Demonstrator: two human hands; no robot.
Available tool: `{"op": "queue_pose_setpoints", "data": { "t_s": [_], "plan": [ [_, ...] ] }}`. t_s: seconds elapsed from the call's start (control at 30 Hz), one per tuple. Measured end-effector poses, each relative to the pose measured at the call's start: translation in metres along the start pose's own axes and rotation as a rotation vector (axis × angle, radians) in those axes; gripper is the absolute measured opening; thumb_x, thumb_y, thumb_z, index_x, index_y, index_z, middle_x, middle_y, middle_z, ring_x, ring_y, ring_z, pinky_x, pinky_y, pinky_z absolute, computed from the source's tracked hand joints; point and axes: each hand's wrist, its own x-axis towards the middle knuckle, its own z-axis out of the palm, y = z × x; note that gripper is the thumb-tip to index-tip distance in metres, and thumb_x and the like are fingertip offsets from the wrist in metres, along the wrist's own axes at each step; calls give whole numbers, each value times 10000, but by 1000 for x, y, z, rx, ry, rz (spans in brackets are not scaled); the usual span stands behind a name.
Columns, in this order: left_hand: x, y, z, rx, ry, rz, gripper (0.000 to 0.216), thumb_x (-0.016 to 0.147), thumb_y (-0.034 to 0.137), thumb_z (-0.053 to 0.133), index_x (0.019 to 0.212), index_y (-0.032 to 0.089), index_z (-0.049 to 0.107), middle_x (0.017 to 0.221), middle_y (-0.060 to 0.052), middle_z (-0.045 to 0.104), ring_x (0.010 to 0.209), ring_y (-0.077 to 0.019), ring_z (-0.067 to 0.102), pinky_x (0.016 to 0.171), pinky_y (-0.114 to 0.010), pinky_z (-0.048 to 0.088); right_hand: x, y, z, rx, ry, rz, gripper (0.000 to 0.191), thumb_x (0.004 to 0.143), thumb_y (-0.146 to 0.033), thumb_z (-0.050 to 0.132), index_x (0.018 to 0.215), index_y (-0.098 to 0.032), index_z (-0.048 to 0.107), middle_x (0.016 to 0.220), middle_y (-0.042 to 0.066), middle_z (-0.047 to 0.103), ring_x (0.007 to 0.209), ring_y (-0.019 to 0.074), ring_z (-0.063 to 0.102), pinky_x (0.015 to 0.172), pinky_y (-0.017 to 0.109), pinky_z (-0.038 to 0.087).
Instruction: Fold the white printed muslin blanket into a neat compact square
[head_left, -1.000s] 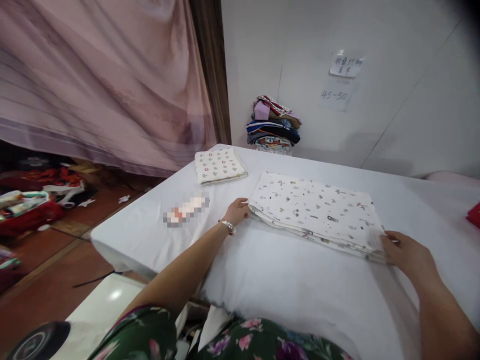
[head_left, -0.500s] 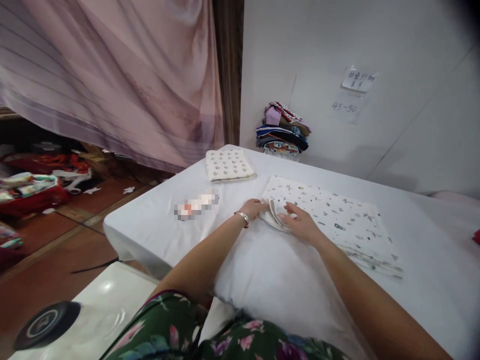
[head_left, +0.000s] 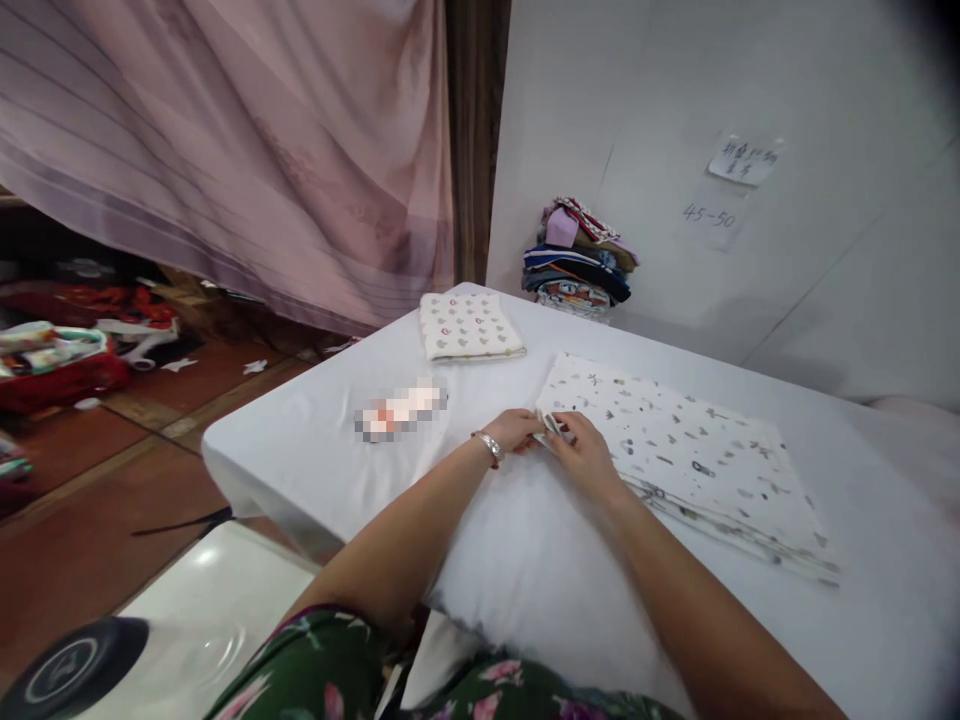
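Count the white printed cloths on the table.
2: the large cloth in front, the small cloth near the far edge. The clothes pile by the wall may hide more.

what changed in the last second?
The right hand let go of the cloth at its near right corner and crossed to the left corner, beside the left hand; both now pinch the edge layers there. Left hand, cloth, small folded cloth and pile by the wall stayed put.

Both hands meet at the near left corner of a folded printed cloth (head_left: 675, 455) on a white table (head_left: 300, 440); the left hand (head_left: 516, 430) and right hand (head_left: 581, 452) pinch its layered edge. A smaller cloth (head_left: 469, 325) lies beyond.
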Motion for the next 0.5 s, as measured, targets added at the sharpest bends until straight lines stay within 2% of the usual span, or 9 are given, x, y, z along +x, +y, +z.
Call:
{"op": "queue_pose_setpoints", "data": {
  "t_s": [0.13, 0.27, 0.37, 0.5],
  "plan": [
    [-7, 5, 3, -95, 12, -15, 174, 697, 182, 611, 791, 178, 465, 603, 31, 565, 568, -115, 599, 559, -228, 487, 1, 5, 1, 102, 76, 31, 247, 873, -350, 440, 925, -201, 631, 868, 39, 626, 740, 173, 558, 640, 288, 443],
    [-10, 8, 5, -132, 71, -13, 235, 702, 114, 578, 879, 173, 435, 552, 40, 549, 558, -143, 618, 582, -272, 516, -3, 6, -3, -3, 152, -66, 230, 894, -309, 412, 934, -207, 615, 887, 53, 611, 809, 189, 551, 695, 306, 441],
    [-12, 9, 7, -129, 120, 2, 224, 693, 93, 573, 859, 165, 441, 507, 49, 523, 524, -146, 607, 561, -281, 520, -7, 3, -6, -164, 114, -173, 244, 910, -263, 386, 975, -204, 614, 901, 70, 604, 843, 204, 539, 751, 338, 430],
    [-15, 10, 11, -107, 185, 48, 201, 672, 84, 593, 780, 167, 445, 484, 59, 498, 494, -125, 581, 537, -261, 514, -7, 2, -5, -288, 37, -234, 261, 914, -243, 381, 955, -196, 635, 828, 72, 589, 797, 213, 527, 711, 348, 429]
  ]
}}
